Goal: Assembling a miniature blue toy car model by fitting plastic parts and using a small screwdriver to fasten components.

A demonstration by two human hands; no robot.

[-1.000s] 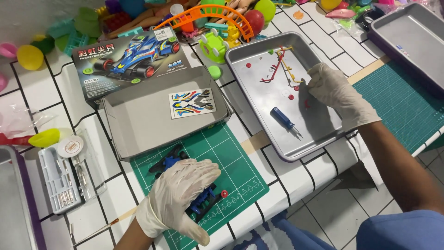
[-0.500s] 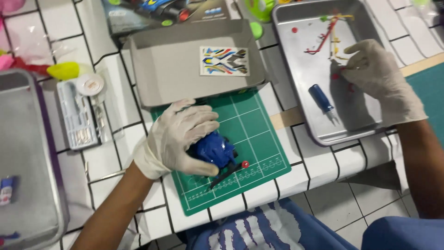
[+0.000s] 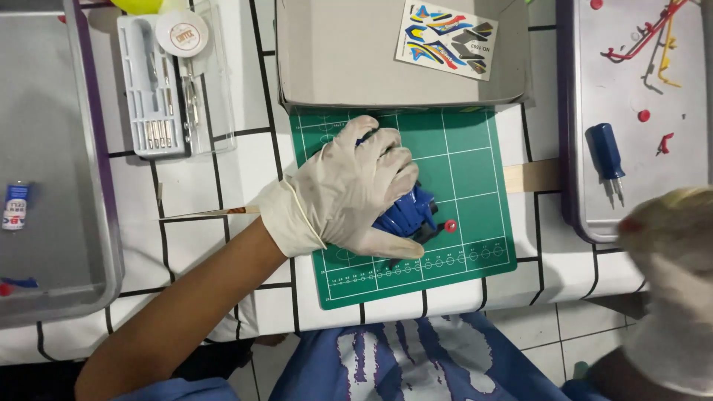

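Observation:
My left hand [image 3: 349, 189], in a white glove, presses down over a blue toy car body [image 3: 405, 215] on a green cutting mat [image 3: 468, 171]. A small red round part [image 3: 450, 226] sits on the mat just right of the car. My right hand [image 3: 672, 289], also gloved, is blurred at the lower right, near the front corner of a metal tray [image 3: 572, 215]. A red speck shows at its fingertips; I cannot tell whether it holds it. A blue-handled screwdriver [image 3: 607, 152] lies in that tray.
Red and yellow plastic sprues [image 3: 639, 41] lie in the right tray. A grey box lid [image 3: 334, 52] with a sticker sheet [image 3: 445, 33] sits behind the mat. A clear tool case [image 3: 152, 89] and another metal tray [image 3: 96, 193] are at the left. A wooden strip [image 3: 531, 177] lies beside the mat.
The view has moved closer and shifted. My right hand has left the tray's middle and come down to the lower right. My left hand stays on the blue car.

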